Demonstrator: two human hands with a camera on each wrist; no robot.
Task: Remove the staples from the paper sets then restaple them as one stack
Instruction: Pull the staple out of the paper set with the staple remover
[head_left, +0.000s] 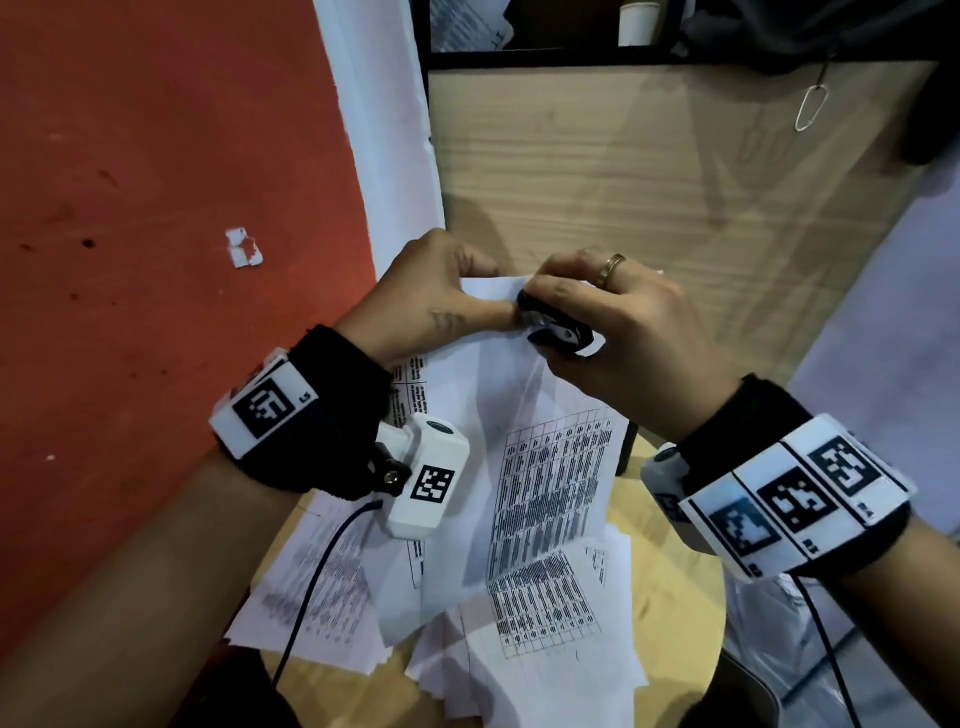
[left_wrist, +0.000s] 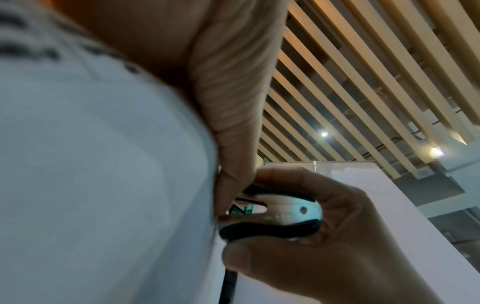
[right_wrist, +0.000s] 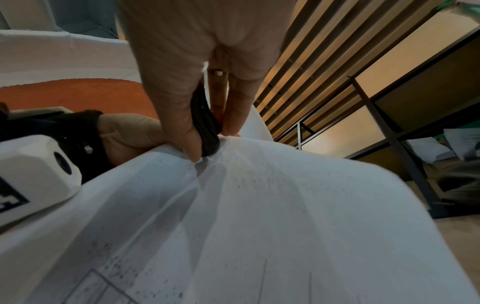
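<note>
My left hand (head_left: 441, 296) pinches the top corner of a printed paper set (head_left: 540, 467), lifted above the table. My right hand (head_left: 597, 317) grips a black and silver staple remover (head_left: 556, 325) whose jaws sit at that same corner, right beside my left thumb. In the left wrist view the staple remover (left_wrist: 275, 214) is squeezed between my right thumb and fingers against the paper (left_wrist: 103, 164). From the right wrist, the remover (right_wrist: 205, 127) shows as a black ribbed body pressed onto the sheet (right_wrist: 285, 205). The staple itself is hidden.
Several loose printed sheets (head_left: 322, 597) lie spread on a round wooden table (head_left: 670, 597) below my hands. A wooden partition (head_left: 649, 182) stands behind, a red floor (head_left: 156, 208) with a paper scrap (head_left: 243, 248) lies to the left. A paper cup (head_left: 638, 23) is on the shelf above.
</note>
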